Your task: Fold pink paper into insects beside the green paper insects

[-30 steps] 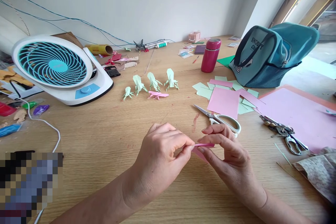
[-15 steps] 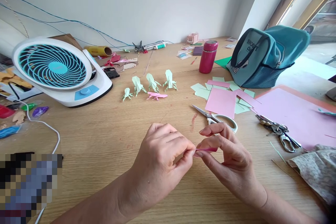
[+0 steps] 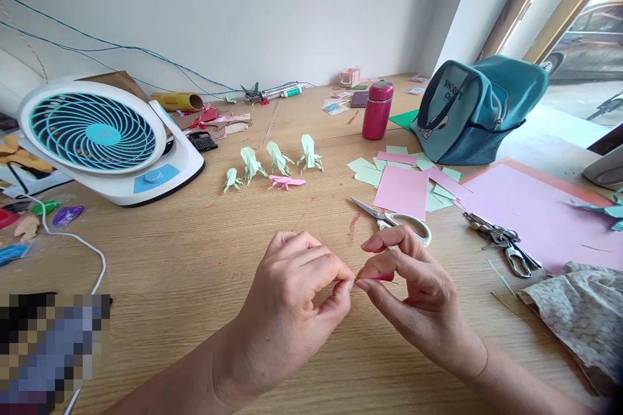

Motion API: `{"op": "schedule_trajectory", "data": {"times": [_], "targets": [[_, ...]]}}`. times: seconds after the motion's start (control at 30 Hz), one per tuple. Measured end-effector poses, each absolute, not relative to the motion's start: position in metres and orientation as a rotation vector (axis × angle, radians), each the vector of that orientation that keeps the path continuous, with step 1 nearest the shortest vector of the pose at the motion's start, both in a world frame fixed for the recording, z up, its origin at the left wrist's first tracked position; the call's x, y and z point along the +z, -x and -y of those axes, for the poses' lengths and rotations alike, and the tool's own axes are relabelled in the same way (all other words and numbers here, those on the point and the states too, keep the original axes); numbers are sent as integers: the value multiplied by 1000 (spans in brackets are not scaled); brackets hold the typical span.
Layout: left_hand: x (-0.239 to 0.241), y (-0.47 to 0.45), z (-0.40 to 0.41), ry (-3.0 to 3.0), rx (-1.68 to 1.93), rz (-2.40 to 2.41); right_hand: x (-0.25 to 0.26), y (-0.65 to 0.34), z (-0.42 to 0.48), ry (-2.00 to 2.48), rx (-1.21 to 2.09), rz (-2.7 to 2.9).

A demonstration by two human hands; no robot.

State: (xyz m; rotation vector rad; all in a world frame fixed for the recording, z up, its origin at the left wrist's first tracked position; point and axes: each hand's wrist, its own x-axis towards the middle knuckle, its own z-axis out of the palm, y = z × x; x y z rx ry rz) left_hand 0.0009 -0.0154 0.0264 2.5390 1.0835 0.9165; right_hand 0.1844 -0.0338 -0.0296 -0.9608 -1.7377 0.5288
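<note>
Between my two hands is a small piece of folded pink paper, mostly hidden by the fingers. My left hand pinches one end of it between thumb and forefinger. With thumb and forefinger, my right hand grips it close by, the other fingers curled above. A pair of white-handled scissors lies open just beyond my right hand. Farther back stand several pale green folded-paper insects, with a pink paper insect lying in front of them.
A white fan stands at the left, its cord running toward me. To the right are cut paper sheets, a magenta flask, a teal bag, keys and a patterned cloth.
My right fingers have shifted along the pink paper, and less of it shows beyond them. The whole view has turned slightly to the right.
</note>
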Motion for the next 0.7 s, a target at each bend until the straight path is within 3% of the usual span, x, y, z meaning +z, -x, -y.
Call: {"op": "schedule_trajectory", "data": {"times": [0.7], "targets": [[32, 2, 15, -2515, 896, -1093, -25, -181, 34, 995, 559, 1695]]}}
